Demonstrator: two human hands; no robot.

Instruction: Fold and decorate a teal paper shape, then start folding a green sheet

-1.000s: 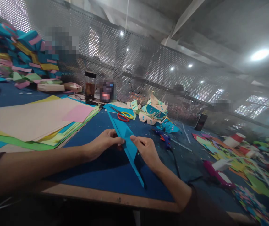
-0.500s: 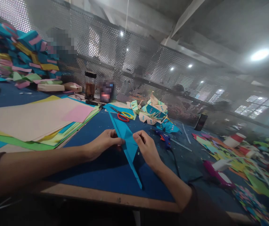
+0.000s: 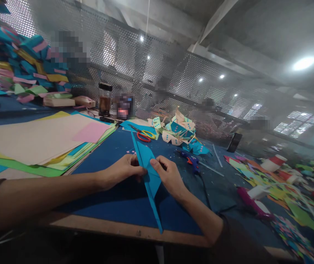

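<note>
My left hand (image 3: 122, 170) and right hand (image 3: 169, 176) were both closed in a pinch on the folded blue paper (image 3: 147, 172), fingers meeting at its middle, one hand either side of the crease. The paper lay long and narrow on the tabletop (image 3: 113, 203), its far tip pointing toward the scissors (image 3: 143, 135), its near tip reaching almost to the tabletop's front edge. Compared with a second before, the right-hand flap had been drawn in closer to the centre line and the near tip had slid nearer to me; my right hand had moved in toward the left. I judged a fold being tightened and the shape getting slimmer. Left of my arm sat a stack of coloured sheets (image 3: 44, 141), pink and cream uppermost. Beyond the scissors, a heap of dotted paper pieces (image 3: 180, 134); just right of my hand, a blue glue gun (image 3: 190, 160) with its cord trailing. Containers: a dark-lidded jar (image 3: 105, 99) by the mesh screen, brownish contents, too dim to name; red-and-white cups (image 3: 275, 163) far right, contents not visible.
</note>
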